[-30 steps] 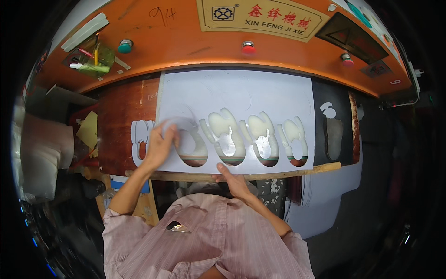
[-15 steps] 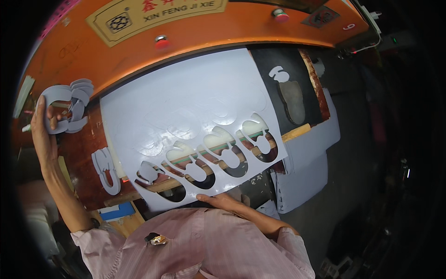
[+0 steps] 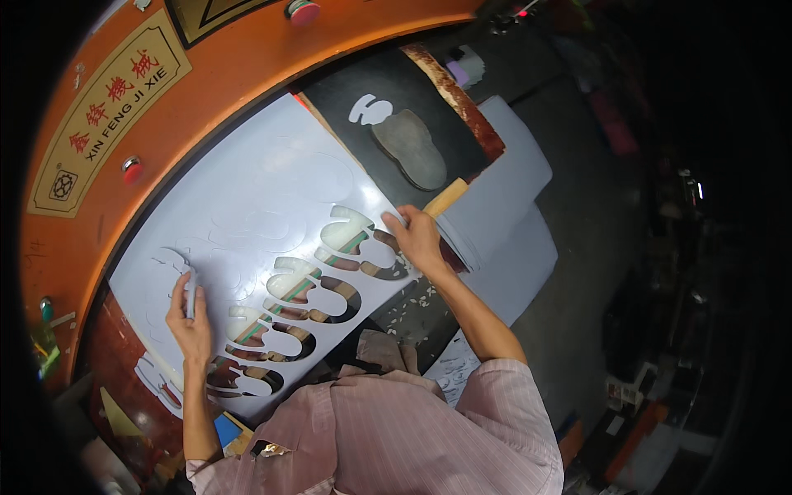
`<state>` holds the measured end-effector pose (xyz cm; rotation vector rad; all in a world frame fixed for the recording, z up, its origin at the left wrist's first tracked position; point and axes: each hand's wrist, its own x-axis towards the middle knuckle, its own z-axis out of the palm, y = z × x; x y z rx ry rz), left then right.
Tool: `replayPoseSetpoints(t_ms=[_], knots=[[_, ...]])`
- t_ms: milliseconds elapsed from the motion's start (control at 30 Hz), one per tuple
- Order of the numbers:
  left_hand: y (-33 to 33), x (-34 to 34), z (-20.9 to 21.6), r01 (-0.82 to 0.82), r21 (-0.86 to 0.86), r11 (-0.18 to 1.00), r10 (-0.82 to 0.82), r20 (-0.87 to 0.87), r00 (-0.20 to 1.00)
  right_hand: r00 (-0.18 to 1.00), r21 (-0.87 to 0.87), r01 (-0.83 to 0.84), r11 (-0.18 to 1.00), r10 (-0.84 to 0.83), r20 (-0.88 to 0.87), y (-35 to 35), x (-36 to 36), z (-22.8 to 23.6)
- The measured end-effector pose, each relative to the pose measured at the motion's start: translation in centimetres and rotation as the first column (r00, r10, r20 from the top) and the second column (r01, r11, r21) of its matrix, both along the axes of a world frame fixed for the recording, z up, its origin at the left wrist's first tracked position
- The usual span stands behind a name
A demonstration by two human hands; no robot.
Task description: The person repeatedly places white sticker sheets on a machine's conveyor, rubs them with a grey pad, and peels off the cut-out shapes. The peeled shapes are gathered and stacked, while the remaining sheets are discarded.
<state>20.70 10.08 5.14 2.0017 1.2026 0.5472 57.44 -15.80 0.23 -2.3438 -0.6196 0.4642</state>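
Observation:
A large white sheet (image 3: 264,165) lies on the machine bed, with a row of looped, shoe-part-shaped openings along its near edge. Faint cut outlines mark its surface farther in. My left hand (image 3: 190,328) is closed over the sheet's left part, fingers and thumb pinching a thin, curved white cut-out piece (image 3: 191,295). At the right edge of the sheet, my right hand (image 3: 419,241) grips the border between thumb and fingers. Another loose white cut-out (image 3: 157,384) lies by the sheet's near left corner, partly hidden.
An orange machine beam (image 3: 107,190) with a red button (image 3: 132,169) runs along the far side. On a black board (image 3: 330,87) to the right rest a sole-shaped grey block (image 3: 410,150) and a small white cut-out (image 3: 369,110). Stacked white sheets (image 3: 503,214) stand beyond my right hand.
My left hand has moved from the pile of cut-outs at the far left to above the sheet. My right hand went from the near edge to the right edge. The view has turned rightward.

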Motion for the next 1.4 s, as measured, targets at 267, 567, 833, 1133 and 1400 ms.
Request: replayPoseSetpoints(t_ms=[267, 567, 833, 1133, 1400], knots=[[3.4, 2.9, 6.6, -0.250, 0.015, 0.968, 0.233, 0.316, 0.920, 0.828, 0.124, 0.035, 0.992, 0.041, -0.559, -6.2, -3.9, 2.7], [-9.3, 21.2, 0.3, 0.351, 0.197, 0.915, -0.391, 0.221, 0.894, 0.570, 0.251, 0.065, 0.966, 0.171, -0.804, 1.0, 1.3, 0.9], [-11.7, 23.3, -0.7, 0.372, -0.344, 0.862, -0.302, 0.240, 0.923, 0.680, 0.425, 0.043, 0.904, 0.285, -0.676, 1.5, 0.8, 2.4], [-9.9, 22.3, 4.1, 0.210, -0.409, 0.888, -0.039, 0.388, 0.921, 0.642, 0.363, 0.093, 0.927, 0.223, -0.734, 2.4, 0.0, 4.0], [-1.3, 14.1, 13.5, -0.092, -0.204, 0.975, 0.198, 0.592, 0.782, 0.884, 0.223, -0.105, 0.969, 0.193, -0.426, -1.9, 0.4, 3.8]])
